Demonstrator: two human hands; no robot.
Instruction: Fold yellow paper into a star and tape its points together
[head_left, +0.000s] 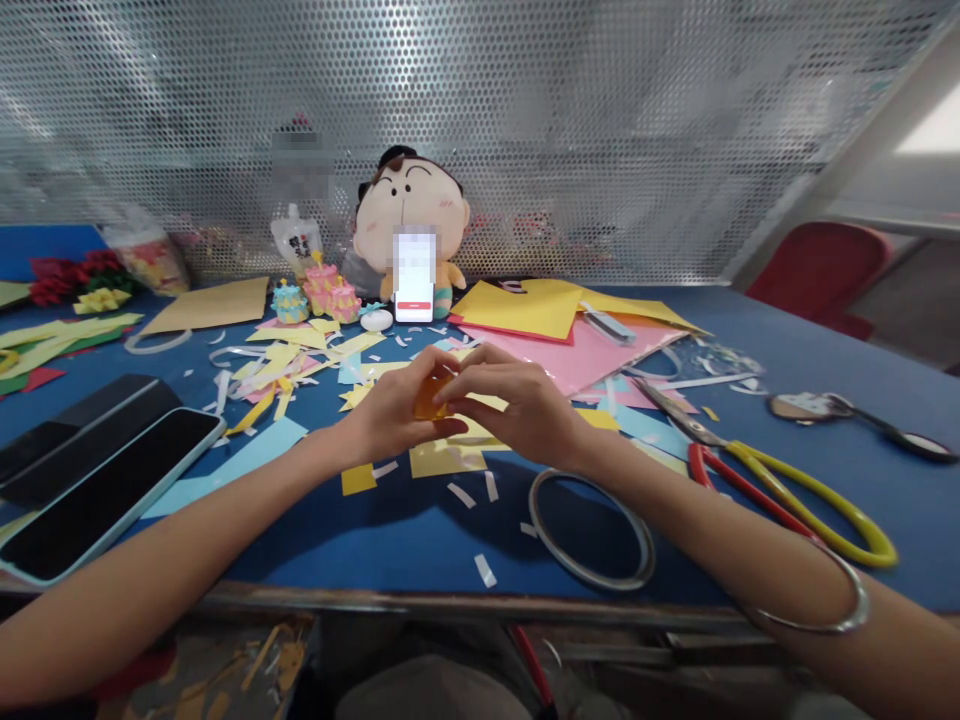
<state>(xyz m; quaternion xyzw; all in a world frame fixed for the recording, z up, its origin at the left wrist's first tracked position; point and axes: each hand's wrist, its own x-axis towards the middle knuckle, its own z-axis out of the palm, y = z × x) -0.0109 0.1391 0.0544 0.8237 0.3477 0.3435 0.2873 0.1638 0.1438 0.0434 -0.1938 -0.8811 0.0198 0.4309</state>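
Between my two hands is a small folded piece of orange-yellow paper (430, 398), held just above the table. My left hand (394, 402) is curled round its left side. Fingers of my right hand (517, 395) press on it from the right, with the fingertips bent over its edge. My fingers cover part of the paper, so its full shape is hidden. Below the hands lie pale yellow paper pieces (450, 460) and a yellow square (358, 480). A roll of tape (537, 520) lies near the right forearm.
Red-and-yellow scissors (705, 432) lie to the right. A dark-screened phone (112, 495) lies at left. Paper scraps (281, 365) litter the middle. Behind stand a plush doll (409, 200), a lit phone (415, 285) and small paper cakes (322, 290). Yellow sheets (521, 308) lie back right.
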